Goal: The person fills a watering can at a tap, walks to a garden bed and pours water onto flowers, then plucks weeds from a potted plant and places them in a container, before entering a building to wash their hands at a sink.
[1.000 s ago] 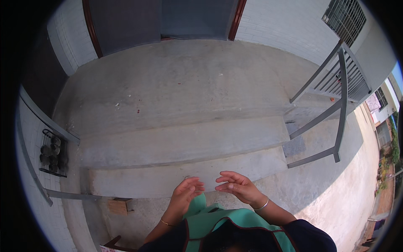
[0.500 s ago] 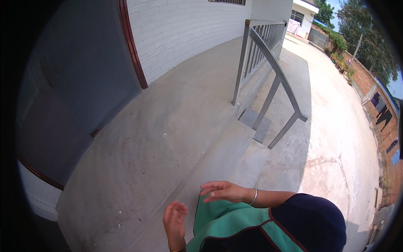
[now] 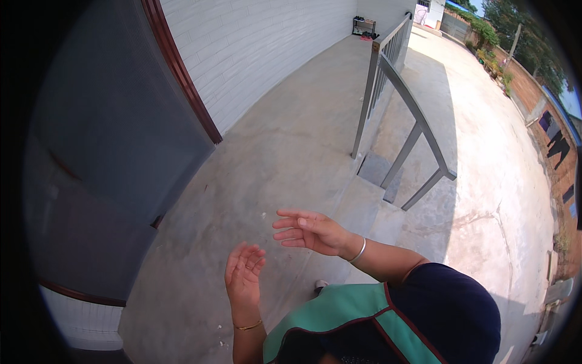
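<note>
Low in the picture, my left hand (image 3: pixel 245 276) is raised with its fingers apart and slightly curled, holding nothing. A thin gold-coloured bangle circles that wrist. To its right and a little higher, my right hand (image 3: pixel 310 232) reaches leftward with fingers spread, also holding nothing. A silver bangle (image 3: pixel 359 250) sits on the right wrist. The two hands do not touch each other, and both hover over the grey concrete floor (image 3: pixel 254 164). Below them shows my green apron (image 3: pixel 339 303) with dark red trim, over dark blue clothing. The tip of a shoe (image 3: pixel 321 284) peeks out beside the apron.
On the left stands a dark grey door (image 3: pixel 115 133) with a red-brown frame, beside a white brick wall (image 3: pixel 242 48). A grey metal railing (image 3: pixel 418 115) borders the steps at right. A small rack (image 3: pixel 364 26) stands far back. Beyond lies a sunlit yard (image 3: pixel 485 151).
Both hands have risen in the picture, with more of the forearms showing. The view has shifted, bringing the far rack and the shoe tip into sight.
</note>
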Motion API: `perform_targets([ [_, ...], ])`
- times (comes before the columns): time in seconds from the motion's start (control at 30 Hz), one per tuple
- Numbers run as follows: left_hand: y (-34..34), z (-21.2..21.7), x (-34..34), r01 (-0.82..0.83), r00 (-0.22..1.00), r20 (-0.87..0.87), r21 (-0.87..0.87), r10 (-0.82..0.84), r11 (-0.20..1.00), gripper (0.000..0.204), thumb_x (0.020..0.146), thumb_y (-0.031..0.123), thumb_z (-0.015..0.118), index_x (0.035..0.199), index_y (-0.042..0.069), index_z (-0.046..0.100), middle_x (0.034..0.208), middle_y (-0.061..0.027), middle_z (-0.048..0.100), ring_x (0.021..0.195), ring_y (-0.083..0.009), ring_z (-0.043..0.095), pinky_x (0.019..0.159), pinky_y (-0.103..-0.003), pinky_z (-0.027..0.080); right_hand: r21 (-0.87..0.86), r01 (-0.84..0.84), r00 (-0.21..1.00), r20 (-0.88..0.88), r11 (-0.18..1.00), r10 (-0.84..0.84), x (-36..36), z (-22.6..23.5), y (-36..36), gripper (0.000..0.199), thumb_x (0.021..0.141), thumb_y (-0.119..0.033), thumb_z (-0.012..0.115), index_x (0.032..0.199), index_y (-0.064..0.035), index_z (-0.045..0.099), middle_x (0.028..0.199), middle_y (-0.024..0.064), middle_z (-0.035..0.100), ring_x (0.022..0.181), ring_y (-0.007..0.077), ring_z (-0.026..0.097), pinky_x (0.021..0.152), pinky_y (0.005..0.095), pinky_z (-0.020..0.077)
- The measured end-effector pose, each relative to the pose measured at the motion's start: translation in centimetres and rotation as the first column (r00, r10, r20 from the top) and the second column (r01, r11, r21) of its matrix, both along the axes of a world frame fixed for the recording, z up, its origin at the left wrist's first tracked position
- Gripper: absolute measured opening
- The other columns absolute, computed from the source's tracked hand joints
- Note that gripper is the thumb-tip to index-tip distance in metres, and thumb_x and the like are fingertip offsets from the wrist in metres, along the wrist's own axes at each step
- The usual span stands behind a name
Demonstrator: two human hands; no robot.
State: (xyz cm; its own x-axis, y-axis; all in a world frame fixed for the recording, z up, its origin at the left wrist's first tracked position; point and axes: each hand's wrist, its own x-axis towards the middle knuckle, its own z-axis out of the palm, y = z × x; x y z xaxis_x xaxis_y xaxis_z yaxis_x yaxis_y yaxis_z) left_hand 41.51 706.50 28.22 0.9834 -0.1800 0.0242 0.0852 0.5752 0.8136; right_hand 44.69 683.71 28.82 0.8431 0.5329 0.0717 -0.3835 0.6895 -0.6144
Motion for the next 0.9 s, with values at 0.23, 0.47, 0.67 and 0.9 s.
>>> perform_targets([
  [0.23,6.5,4.1,2.6,-0.156,0.987,0.029,-0.031,0.156,0.987,0.047,0.090,0.030,0.044,0.126,-0.001,0.039,0.114,-0.0140,0.053,0.102,-0.0224,0.054,0.087,-0.033,0.044,0.035,-0.003,0.996,0.094,0.999,0.000,7.7,6.9,6.0,0.051,0.093,-0.037,0.042,0.134,-0.0075,0.034,0.128,0.0121,0.047,0.116,0.0274,0.048,0.097,0.0392,0.0395],
  [0.47,17.9,0.5,4.2,-0.328,0.944,0.007,-0.081,0.329,0.941,0.051,0.093,0.036,0.034,0.133,0.004,0.035,0.121,-0.0094,0.049,0.108,-0.0201,0.049,0.092,-0.035,0.041,0.026,-0.071,0.997,0.002,0.997,0.071,13.3,6.7,16.7,0.053,0.092,-0.042,0.041,0.132,-0.0076,0.038,0.126,0.0128,0.048,0.114,0.0272,0.049,0.095,0.0389,0.0401],
  [0.67,30.0,3.5,7.1,-0.388,0.921,-0.011,-0.150,0.391,0.910,0.050,0.094,0.033,0.033,0.134,0.003,0.033,0.123,-0.0098,0.048,0.110,-0.0208,0.049,0.092,-0.034,0.041,-0.043,-0.152,0.987,-0.059,0.987,0.149,17.7,12.0,28.5,0.053,0.093,-0.045,0.038,0.132,-0.0083,0.038,0.125,0.0123,0.049,0.112,0.0263,0.050,0.095,0.0382,0.0408],
  [0.9,39.0,18.1,11.0,-0.503,0.855,0.108,-0.061,0.506,0.862,0.051,0.093,0.029,0.037,0.134,-0.001,0.030,0.123,-0.0131,0.046,0.107,-0.0219,0.050,0.090,-0.034,0.042,-0.032,-0.187,0.981,0.053,0.982,0.189,21.1,23.9,36.6,0.053,0.094,-0.044,0.036,0.132,-0.0081,0.037,0.122,0.0128,0.050,0.111,0.0248,0.051,0.092,0.0369,0.0425],
])
